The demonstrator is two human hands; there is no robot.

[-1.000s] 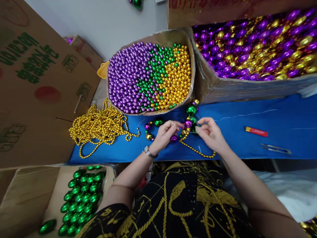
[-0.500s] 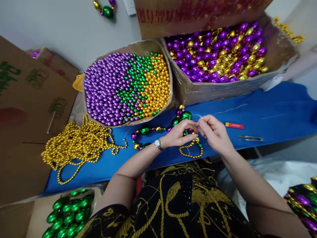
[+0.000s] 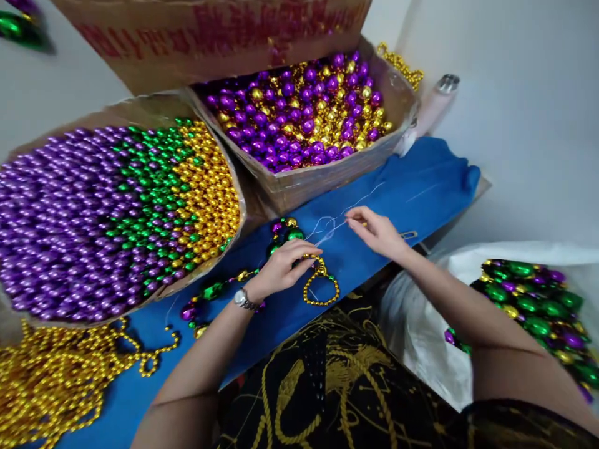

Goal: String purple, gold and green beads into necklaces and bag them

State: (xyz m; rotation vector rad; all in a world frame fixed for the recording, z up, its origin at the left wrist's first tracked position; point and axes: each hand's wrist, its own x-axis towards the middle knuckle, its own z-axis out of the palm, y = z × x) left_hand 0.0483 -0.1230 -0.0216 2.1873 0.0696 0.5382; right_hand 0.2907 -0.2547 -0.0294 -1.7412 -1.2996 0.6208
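Observation:
A thin clear thread (image 3: 330, 227) runs in loose loops between my two hands above the blue cloth (image 3: 449, 168). My left hand (image 3: 286, 267), with a watch on its wrist, pinches the thread near the beads. Thumb and fingers of my right hand (image 3: 377, 232) are closed on the thread farther right. Just below my left hand lies a small loop of gold beads (image 3: 322, 303). A strand of larger green, purple and gold beads (image 3: 213, 291) passes behind and under that hand; part of it is hidden.
A box of purple, green and gold bead strands (image 3: 154, 199) stands at left. Behind is a carton of purple and gold beads (image 3: 299, 112). Gold strands (image 3: 60, 380) lie front left. Thread snips (image 3: 409, 235) sit beside my right wrist. A white bag (image 3: 421, 349) holds finished-looking strands.
My hands have moved apart, with the thread now stretched and looped between them. The view has swung right, showing more of the white bag. The red and yellow lighter is now covered by my right hand.

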